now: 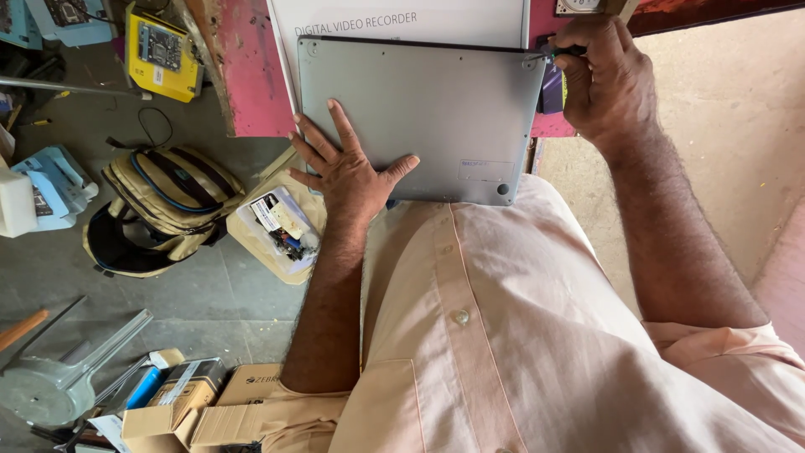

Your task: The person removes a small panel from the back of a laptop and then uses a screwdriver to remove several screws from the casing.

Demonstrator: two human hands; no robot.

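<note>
The fingers of the left hand are spread wide apart and pressed flat on the grey underside of a laptop, which is laid bottom-up across a pink table and a white box. The laptop is thus found directly beneath these fingers. At its far right corner, the right hand is curled tightly around a small dark tool, whose tip is held against the corner.

On the floor at the left, a tan backpack is seen.
</note>
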